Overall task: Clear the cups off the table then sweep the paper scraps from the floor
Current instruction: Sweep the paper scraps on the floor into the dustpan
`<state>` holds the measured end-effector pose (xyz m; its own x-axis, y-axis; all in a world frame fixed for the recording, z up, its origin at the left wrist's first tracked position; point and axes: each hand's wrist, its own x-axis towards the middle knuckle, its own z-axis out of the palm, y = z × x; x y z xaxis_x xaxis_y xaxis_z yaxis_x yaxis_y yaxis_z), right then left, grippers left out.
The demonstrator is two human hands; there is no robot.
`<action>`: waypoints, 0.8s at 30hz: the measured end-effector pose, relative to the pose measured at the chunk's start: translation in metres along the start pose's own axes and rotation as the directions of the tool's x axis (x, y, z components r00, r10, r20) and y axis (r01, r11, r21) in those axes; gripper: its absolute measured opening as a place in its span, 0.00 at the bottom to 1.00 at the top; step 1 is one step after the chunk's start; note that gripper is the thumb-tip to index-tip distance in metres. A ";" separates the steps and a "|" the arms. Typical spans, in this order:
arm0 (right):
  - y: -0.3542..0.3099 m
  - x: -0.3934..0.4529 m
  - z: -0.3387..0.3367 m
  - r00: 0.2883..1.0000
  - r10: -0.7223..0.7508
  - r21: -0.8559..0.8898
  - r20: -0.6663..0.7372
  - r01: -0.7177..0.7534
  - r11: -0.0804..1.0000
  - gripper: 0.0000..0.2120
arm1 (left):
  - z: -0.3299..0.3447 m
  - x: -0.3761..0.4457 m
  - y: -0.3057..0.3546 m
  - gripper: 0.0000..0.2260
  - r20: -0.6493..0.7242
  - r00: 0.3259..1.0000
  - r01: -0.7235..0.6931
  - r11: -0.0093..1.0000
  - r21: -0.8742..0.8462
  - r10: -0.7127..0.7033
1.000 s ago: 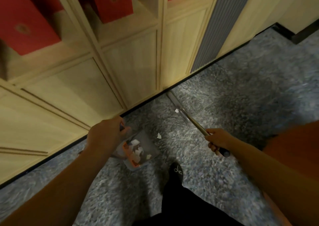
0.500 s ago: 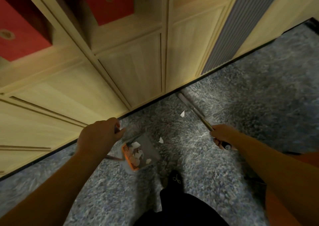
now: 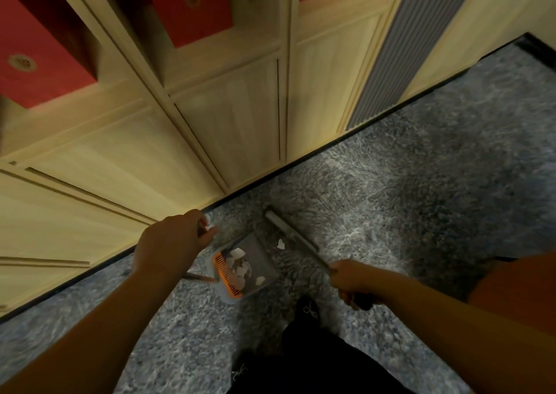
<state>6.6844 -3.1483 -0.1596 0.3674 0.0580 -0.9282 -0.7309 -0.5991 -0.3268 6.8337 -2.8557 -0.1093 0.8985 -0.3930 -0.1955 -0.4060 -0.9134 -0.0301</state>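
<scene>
Fingers of our left hand (image 3: pixel 171 240) grip the grey dustpan (image 3: pixel 249 265) handle on the speckled grey carpet floor (image 3: pixel 421 189), our right hand (image 3: pixel 350 280) grips the broom (image 3: pixel 288 234), which should nudge the last white paper scrap (image 3: pixel 281 244) gently inward.

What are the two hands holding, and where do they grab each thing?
The left hand grips the top of the dustpan handle. The right hand grips the broom by its handle, near the upper end.
</scene>
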 end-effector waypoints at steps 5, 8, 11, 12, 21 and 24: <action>-0.014 -0.018 0.054 0.995 -0.029 0.126 0.096 0.017 0.992 0.13 | 0.004 -0.025 -0.015 0.13 -0.003 1.000 0.010 0.999 -0.032 -0.010; -0.015 -0.024 0.086 0.992 0.012 0.432 0.123 -0.064 0.899 0.10 | 0.008 -0.044 -0.031 0.13 -0.032 0.999 0.006 0.997 -0.072 -0.009; -0.019 -0.033 0.120 0.995 0.000 0.492 0.099 -0.049 0.869 0.11 | 0.010 -0.062 -0.040 0.12 -0.034 0.999 0.002 0.986 -0.167 -0.007; -0.021 -0.038 0.132 0.997 -0.008 0.482 0.080 -0.032 0.876 0.14 | 0.010 -0.069 -0.041 0.12 -0.027 0.999 0.017 0.979 -0.203 -0.023; -0.066 -0.059 0.175 0.994 -0.105 0.219 -0.016 0.106 0.970 0.14 | 0.017 -0.148 -0.109 0.12 -0.027 0.941 0.310 0.890 -0.336 -0.338; -0.091 -0.054 0.181 0.992 -0.127 0.172 0.006 0.124 0.977 0.17 | 0.013 -0.175 -0.137 0.13 -0.026 0.890 0.414 0.829 -0.375 -0.456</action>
<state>6.6267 -2.9522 -0.1125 0.4539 0.1383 -0.8803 -0.7679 -0.4405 -0.4651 6.7303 -2.6603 -0.0836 0.9888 0.0638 -0.1351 0.0977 -0.9602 0.2618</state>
